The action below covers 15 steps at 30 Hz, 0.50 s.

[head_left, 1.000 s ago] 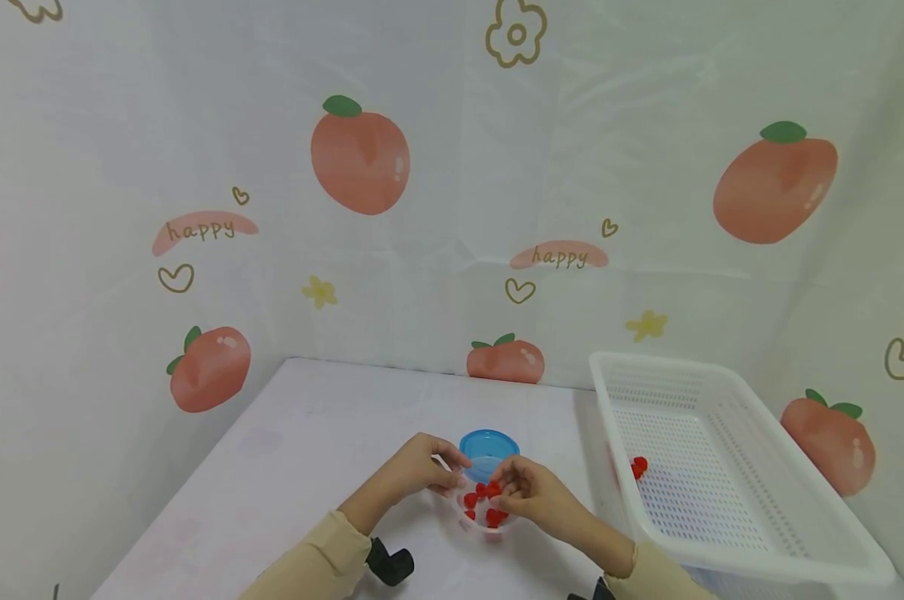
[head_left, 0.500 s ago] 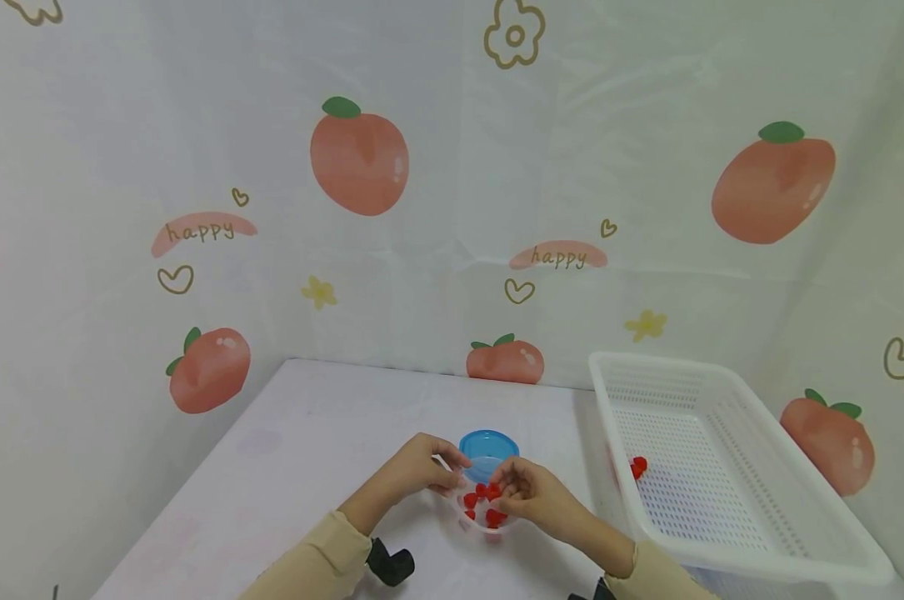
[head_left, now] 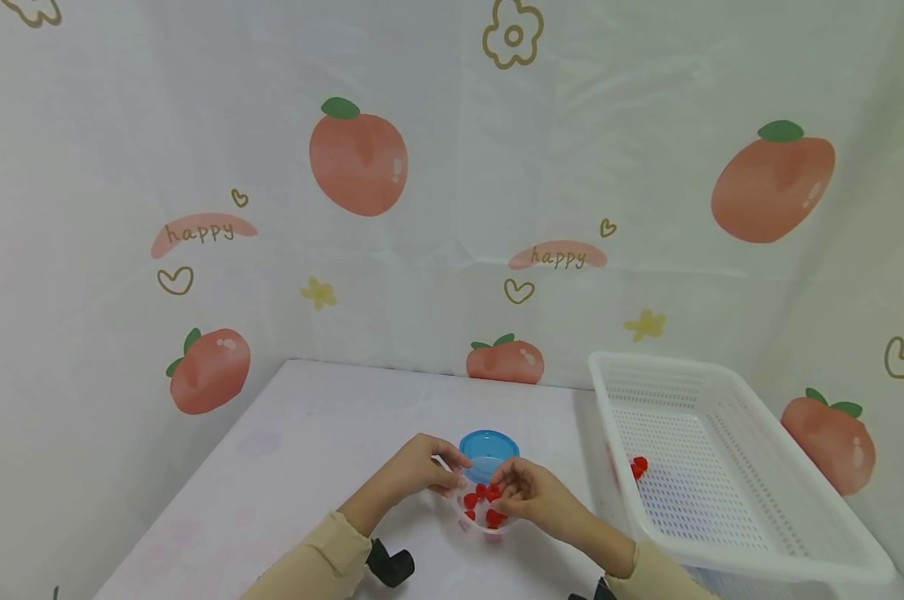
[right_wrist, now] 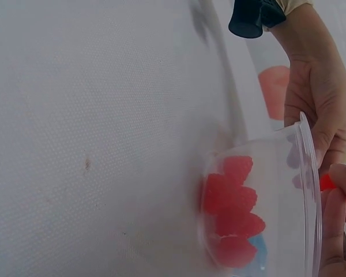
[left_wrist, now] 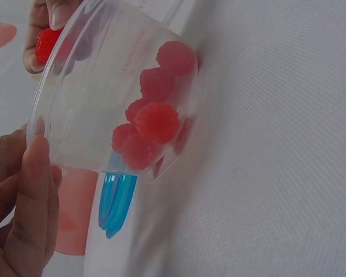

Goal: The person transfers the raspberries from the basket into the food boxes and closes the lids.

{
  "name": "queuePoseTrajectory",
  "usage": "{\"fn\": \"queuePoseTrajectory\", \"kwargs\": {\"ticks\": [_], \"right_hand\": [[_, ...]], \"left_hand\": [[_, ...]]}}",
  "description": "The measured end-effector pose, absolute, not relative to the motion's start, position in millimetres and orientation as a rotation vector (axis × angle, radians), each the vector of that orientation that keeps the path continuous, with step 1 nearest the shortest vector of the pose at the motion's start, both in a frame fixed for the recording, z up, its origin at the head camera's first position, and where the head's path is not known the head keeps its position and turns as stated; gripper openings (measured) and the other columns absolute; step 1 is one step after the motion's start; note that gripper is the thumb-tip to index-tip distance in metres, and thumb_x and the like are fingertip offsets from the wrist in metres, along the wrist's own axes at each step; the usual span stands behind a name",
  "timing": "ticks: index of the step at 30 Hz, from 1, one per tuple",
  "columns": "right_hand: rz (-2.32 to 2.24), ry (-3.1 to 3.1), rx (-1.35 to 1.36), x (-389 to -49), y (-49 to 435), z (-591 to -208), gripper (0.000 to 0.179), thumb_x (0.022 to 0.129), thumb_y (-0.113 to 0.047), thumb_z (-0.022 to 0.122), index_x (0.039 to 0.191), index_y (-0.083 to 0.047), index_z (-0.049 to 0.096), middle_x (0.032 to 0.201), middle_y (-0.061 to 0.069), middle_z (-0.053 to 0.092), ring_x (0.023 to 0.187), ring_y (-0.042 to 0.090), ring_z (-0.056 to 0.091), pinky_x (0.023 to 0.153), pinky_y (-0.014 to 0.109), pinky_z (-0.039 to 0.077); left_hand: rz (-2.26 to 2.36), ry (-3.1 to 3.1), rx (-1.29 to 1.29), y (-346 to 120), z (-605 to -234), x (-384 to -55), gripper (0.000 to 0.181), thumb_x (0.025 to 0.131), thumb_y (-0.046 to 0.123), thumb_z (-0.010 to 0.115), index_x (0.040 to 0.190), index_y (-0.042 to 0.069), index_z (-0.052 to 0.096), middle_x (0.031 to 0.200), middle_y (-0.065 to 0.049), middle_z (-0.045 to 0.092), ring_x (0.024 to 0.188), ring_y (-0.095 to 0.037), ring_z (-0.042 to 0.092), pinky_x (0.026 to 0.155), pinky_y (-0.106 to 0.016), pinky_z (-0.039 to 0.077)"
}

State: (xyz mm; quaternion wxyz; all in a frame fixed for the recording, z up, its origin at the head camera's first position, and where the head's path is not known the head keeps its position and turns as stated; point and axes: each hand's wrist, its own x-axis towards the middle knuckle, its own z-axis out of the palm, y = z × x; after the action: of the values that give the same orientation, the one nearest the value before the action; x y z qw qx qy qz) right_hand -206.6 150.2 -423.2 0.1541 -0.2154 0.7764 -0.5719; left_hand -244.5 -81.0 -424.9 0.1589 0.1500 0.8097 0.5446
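Observation:
A clear round plastic tub (left_wrist: 98, 115) with several red raspberries (left_wrist: 155, 123) at its bottom stands on the table in front of me. My left hand (head_left: 422, 467) holds the tub's rim on its left side, between thumb and fingers. Over the right side of the opening, my right hand (head_left: 539, 498) pinches one more raspberry (left_wrist: 46, 45), level with the rim. In the right wrist view that raspberry (right_wrist: 327, 182) shows partly behind the fingertips. Just behind the tub lies a blue round lid (head_left: 489, 444).
To the right stands a large white perforated basket (head_left: 766, 560), with a few raspberries (head_left: 638, 468) by its left wall. A white cloth printed with fruit (head_left: 358, 165) hangs behind the table (head_left: 332, 417). A black wrist device (head_left: 390, 567) sits below the left sleeve.
Almost nothing differs. Both hands keep their places at the tub, and the head view has shifted very slightly.

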Motion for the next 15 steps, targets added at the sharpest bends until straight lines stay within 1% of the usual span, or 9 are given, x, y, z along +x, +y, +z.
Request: {"fn": "queuePoseTrajectory", "kwargs": {"ticks": [2, 5, 9, 15], "right_hand": [[-1.645, 2.215, -0.621, -206.5, 150.3, -423.0, 0.029, 0.086, -0.002, 0.068, 0.109, 0.008, 0.055, 0.092, 0.008, 0.058, 0.080, 0.016, 0.054, 0.068, 0.015, 0.053], [-1.648, 2.204, -0.634, -206.0, 150.3, -422.4, 0.029, 0.086, -0.001, 0.068, 0.109, 0.010, 0.054, 0.095, 0.015, 0.059, 0.080, 0.016, 0.055, 0.069, 0.014, 0.053], [-1.645, 2.205, -0.644, -205.8, 150.3, -421.8, 0.030, 0.087, -0.001, 0.067, 0.109, 0.011, 0.053, 0.098, 0.021, 0.059, 0.081, 0.016, 0.055, 0.069, 0.014, 0.053], [-1.638, 2.204, -0.637, -206.8, 150.1, -421.8, 0.030, 0.087, -0.001, 0.067, 0.110, 0.012, 0.053, 0.099, 0.023, 0.059, 0.081, 0.016, 0.055, 0.070, 0.014, 0.053]], "left_hand": [[1.566, 2.307, 0.435, -81.3, -424.9, -244.2, 0.025, 0.080, 0.005, 0.077, 0.103, -0.003, 0.072, 0.084, -0.005, 0.064, 0.064, -0.011, 0.062, 0.064, -0.029, 0.060], [1.570, 2.306, 0.441, -81.5, -425.4, -244.2, 0.025, 0.080, 0.005, 0.077, 0.103, -0.003, 0.072, 0.084, -0.005, 0.064, 0.064, -0.011, 0.062, 0.064, -0.029, 0.060], [1.555, 2.321, 0.439, -81.6, -426.5, -244.8, 0.025, 0.080, 0.006, 0.077, 0.103, -0.002, 0.072, 0.084, -0.004, 0.064, 0.064, -0.011, 0.062, 0.064, -0.029, 0.060], [1.538, 2.340, 0.427, -81.7, -428.4, -245.6, 0.025, 0.080, 0.008, 0.078, 0.103, -0.001, 0.072, 0.085, -0.004, 0.065, 0.065, -0.013, 0.063, 0.064, -0.028, 0.060]]}}
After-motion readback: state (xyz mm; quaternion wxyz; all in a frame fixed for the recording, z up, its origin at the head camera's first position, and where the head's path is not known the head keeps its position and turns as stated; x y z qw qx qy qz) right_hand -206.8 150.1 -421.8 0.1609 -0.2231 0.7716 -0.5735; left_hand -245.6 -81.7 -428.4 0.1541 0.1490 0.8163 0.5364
